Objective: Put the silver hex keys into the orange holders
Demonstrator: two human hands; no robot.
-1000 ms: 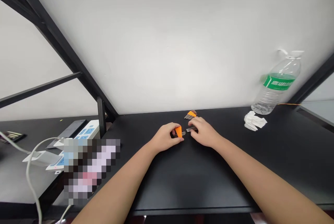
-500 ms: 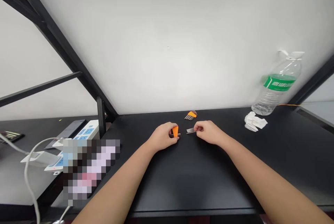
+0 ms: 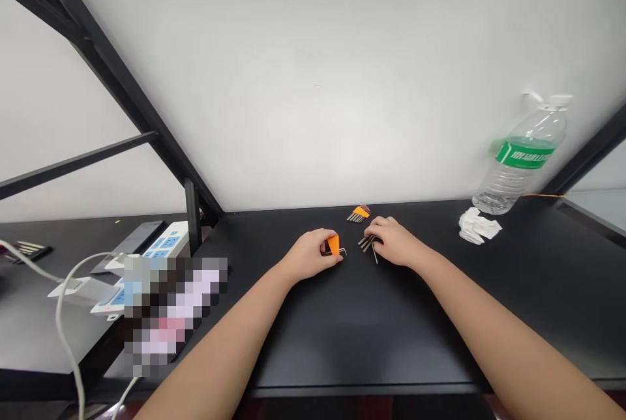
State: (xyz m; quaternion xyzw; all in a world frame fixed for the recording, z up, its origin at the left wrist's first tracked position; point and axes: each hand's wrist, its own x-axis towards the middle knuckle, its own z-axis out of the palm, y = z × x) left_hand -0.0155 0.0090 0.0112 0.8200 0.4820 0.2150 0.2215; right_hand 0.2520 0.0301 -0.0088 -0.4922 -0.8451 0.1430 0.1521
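The orange holder (image 3: 333, 245) sits in my left hand (image 3: 310, 255), its fingers (image 3: 325, 240) closed around it, and a thin bent hex key (image 3: 343, 252) pokes out toward the right. My right hand (image 3: 395, 242) is curled over a loose bunch of dark hex keys (image 3: 366, 243), but I can't tell from this view whether it's gripping them or only covering them. One long key (image 3: 375, 254) angles out below the right fingers (image 3: 382, 224).

The main risk is that loose bunch. If the right fingers ease off, the keys could fan out or slide across the black desk (image 3: 372, 335), where dark metal is hard for me to pick out. The bent key's tip is also near the bunch, so bringing the hands closer could snag them.

Both forearms angle in from the lower corners, with the hands low over the desk near its back edge and a small gap between them. Just beyond that gap lies a second orange holder (image 3: 358, 213) with its keys fanned out. Well off to the right are a water bottle (image 3: 521, 162) and crumpled tissue (image 3: 479, 226).
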